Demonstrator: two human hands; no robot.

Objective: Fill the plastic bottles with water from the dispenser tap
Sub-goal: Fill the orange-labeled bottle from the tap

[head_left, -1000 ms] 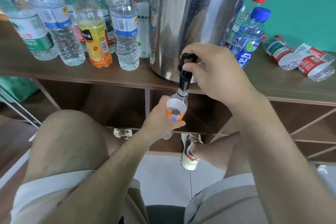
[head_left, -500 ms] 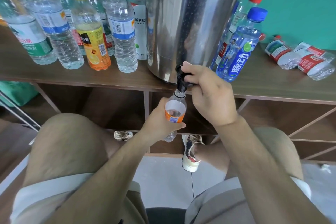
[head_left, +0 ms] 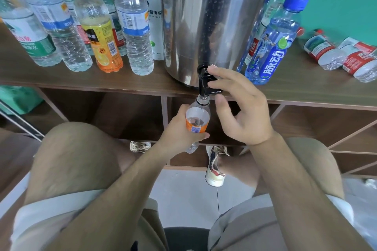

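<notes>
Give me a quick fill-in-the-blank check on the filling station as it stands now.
1. The left hand holds a bottle with an ____ label.
2. The right hand has its fingers on the tap, which is coloured ____.
3. Right of the steel dispenser, the front bottle has a ____ cap.
4. The two end bottles at the far right of the shelf lie on their ____.

Missing words: orange; black; blue; sides
</notes>
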